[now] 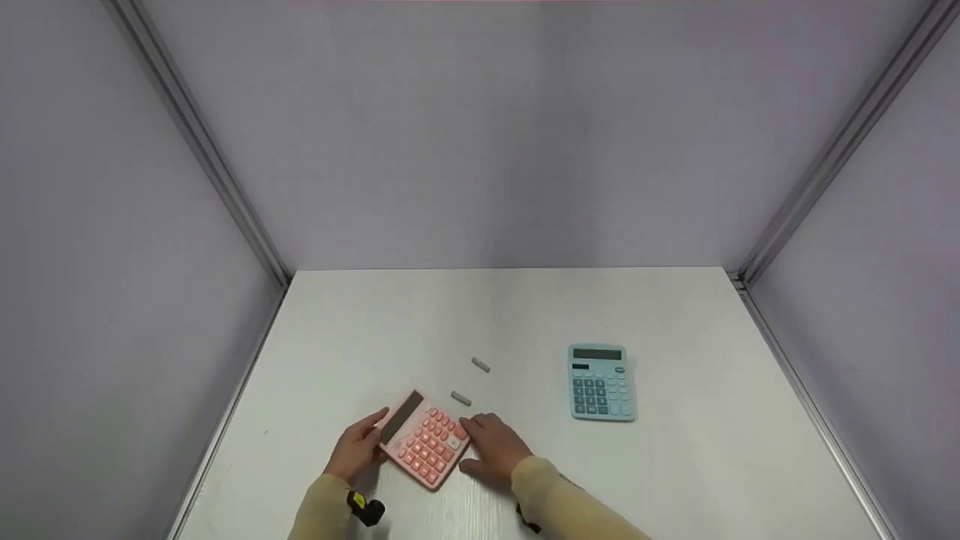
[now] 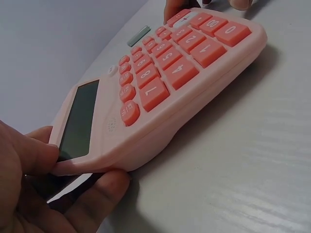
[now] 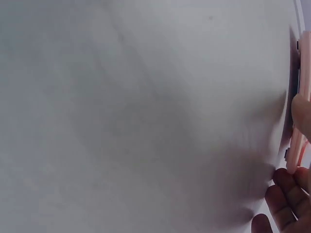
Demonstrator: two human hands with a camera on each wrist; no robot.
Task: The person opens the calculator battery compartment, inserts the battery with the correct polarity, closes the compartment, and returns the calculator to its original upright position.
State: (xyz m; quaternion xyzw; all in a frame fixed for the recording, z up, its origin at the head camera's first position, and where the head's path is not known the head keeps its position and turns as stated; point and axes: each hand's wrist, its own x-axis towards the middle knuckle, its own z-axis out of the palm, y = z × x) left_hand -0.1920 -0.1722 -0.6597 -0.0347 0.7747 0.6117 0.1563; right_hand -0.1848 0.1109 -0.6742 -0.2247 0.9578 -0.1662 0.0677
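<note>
A pink calculator (image 1: 425,441) lies at a slant in front of me, keys up, its dark display toward the upper left. My left hand (image 1: 356,448) pinches its display end, thumb on the top edge and fingers beneath; in the left wrist view the calculator (image 2: 170,73) has that end tilted up off the table. At the opposite end, the fingers of my right hand (image 1: 495,448) touch the corner, the thumb beside the edge. The right wrist view catches only part of the right hand (image 3: 291,194) by the calculator's side (image 3: 305,68).
Two small grey cylinders, one nearer (image 1: 461,398) and one farther (image 1: 481,364), lie just beyond the pink calculator. Over to the right a light blue calculator (image 1: 602,382) lies face up. Grey panels (image 1: 480,135) enclose the white table (image 1: 697,480) at the back and sides.
</note>
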